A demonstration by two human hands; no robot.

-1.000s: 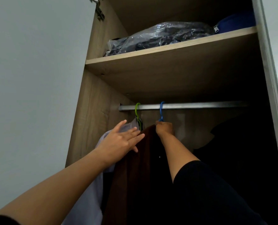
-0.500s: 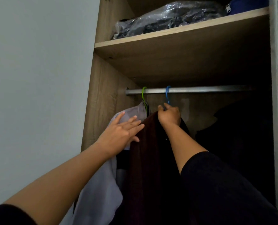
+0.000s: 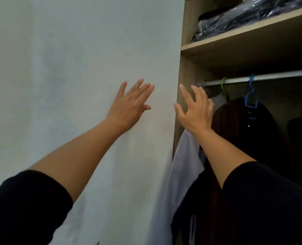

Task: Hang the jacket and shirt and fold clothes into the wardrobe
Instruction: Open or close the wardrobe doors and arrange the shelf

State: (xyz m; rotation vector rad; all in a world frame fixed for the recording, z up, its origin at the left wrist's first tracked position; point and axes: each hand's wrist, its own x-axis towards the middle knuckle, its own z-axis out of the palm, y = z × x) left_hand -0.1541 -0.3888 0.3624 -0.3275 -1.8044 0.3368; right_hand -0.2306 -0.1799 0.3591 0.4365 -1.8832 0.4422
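A dark brown jacket (image 3: pixel 235 124) hangs on a blue hanger (image 3: pixel 250 98) from the metal rail (image 3: pixel 279 76) inside the wardrobe. Left of it a pale lilac shirt (image 3: pixel 185 160) hangs on a green hanger (image 3: pixel 224 87). My left hand (image 3: pixel 130 106) is raised with straight spread fingers in front of the white wardrobe door (image 3: pixel 76 68), holding nothing. My right hand (image 3: pixel 196 110) is raised with fingers spread in front of the wardrobe's left edge, just above the shirt, and holds nothing.
A wooden shelf (image 3: pixel 243 32) above the rail carries dark clothes in a clear plastic bag (image 3: pixel 243 16). Dark garments (image 3: pixel 300 138) hang further right on the rail. The wooden side panel (image 3: pixel 183 71) stands between the door and the hanging clothes.
Both hands have let go of the clothes and moved left, away from the hangers, fingers spread. The view has swung left, so the white door fills most of it.
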